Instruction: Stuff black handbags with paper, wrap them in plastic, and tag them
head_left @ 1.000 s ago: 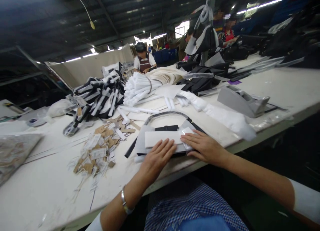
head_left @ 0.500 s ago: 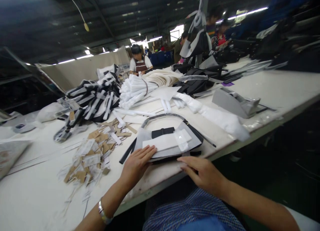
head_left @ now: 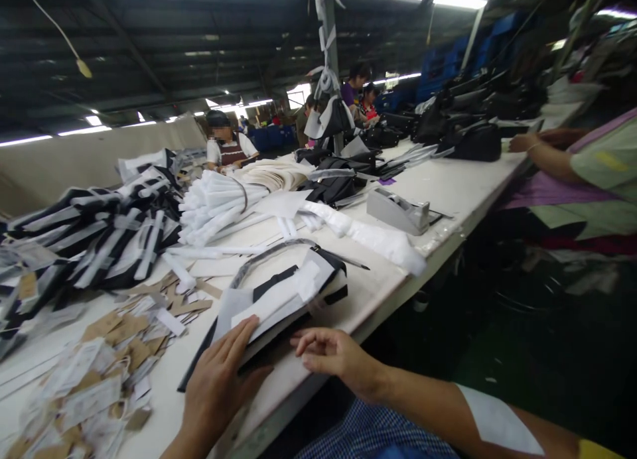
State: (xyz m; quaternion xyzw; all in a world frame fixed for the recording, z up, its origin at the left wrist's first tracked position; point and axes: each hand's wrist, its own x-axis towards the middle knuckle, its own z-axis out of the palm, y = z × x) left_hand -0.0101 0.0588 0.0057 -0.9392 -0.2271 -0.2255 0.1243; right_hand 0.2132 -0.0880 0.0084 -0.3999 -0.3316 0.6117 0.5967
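Observation:
A black handbag [head_left: 334, 283] lies at the table's front edge, with white padding [head_left: 269, 293] and a pale sheet on its upper face. Its wrapped handle [head_left: 249, 263] arches towards the back of the table. My left hand [head_left: 223, 366] rests on the bag's near left corner, fingers laid out flat at the padding's edge and thumb spread away. Just off the bag's front side, my right hand [head_left: 333, 356] hovers with fingers loosely bent and nothing visible in them.
Cardboard and paper tags [head_left: 99, 373] lie in a heap at left. Behind are wrapped black-and-white straps [head_left: 99, 233], bundled white rolls [head_left: 219, 203], a long white padded piece [head_left: 368, 233] and a grey tape dispenser [head_left: 398, 210]. A co-worker's arm [head_left: 552, 157] reaches over the table's right side.
The view has swung right, bringing a co-worker at the right into sight. The bag now sits more angled. My left hand stays on it; my right fingers have bent more.

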